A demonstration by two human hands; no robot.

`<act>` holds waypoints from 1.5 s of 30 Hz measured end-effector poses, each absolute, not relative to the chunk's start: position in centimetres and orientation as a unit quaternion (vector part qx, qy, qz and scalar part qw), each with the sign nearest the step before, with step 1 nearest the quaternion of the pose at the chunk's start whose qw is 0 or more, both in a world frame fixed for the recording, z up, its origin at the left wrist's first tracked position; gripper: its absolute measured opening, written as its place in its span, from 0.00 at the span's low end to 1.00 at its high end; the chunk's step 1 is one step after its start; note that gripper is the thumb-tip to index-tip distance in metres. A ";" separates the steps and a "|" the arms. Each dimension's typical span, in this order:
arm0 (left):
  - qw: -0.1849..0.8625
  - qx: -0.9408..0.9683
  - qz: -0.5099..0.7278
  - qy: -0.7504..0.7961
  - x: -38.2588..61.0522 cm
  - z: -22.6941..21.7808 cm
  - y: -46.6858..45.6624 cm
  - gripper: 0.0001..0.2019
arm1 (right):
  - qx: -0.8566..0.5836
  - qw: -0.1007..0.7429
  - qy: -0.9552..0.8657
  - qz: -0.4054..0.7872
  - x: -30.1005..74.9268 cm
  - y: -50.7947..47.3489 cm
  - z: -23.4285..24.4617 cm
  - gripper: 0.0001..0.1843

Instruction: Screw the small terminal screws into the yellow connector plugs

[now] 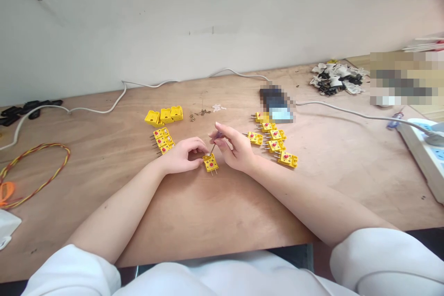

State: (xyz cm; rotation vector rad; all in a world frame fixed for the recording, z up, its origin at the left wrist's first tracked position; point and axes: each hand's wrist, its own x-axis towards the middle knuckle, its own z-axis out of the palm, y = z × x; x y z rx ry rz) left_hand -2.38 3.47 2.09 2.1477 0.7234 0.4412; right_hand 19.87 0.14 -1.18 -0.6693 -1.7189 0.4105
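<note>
In front of me on the table, a yellow two-pin connector (210, 163) lies with its red centre spot up and its pins toward me. My left hand (183, 155) is closed at its left edge, thumb and fingers against it. My right hand (235, 148) is closed round a small screwdriver (212, 149), its shaft slanting down to the connector's far edge. Most of the handle is hidden by the fingers. Left of my hands is a short column of similar connectors (162, 141). Several more connectors (276, 135) lie to the right.
Yellow covers (164, 115), small brass screws (197, 114) and clear plastic bits (218, 108) lie beyond my hands. A blurred dark device (274, 99) is behind the right connectors. White and black parts (338, 77), a white power strip (421, 152) and a coiled red-yellow wire (67, 159) are further out.
</note>
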 end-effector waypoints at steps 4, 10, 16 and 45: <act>0.405 0.853 0.172 0.280 -2.5 2.0 3.6 0.11 | -0.280 0.594 -0.736 0.166 19.9 0.4 -1.5 0.25; 0.406 0.851 0.176 0.284 -2.5 1.9 3.5 0.07 | -0.268 0.593 -0.743 0.157 20.0 0.4 -1.2 0.26; 0.398 0.857 0.180 0.273 -2.3 1.9 3.5 0.08 | -0.255 0.588 -0.749 0.169 19.8 0.1 -1.0 0.27; 0.384 0.859 0.178 0.288 -2.2 1.4 3.5 0.07 | -0.269 0.603 -0.718 0.219 19.5 -0.1 -1.5 0.23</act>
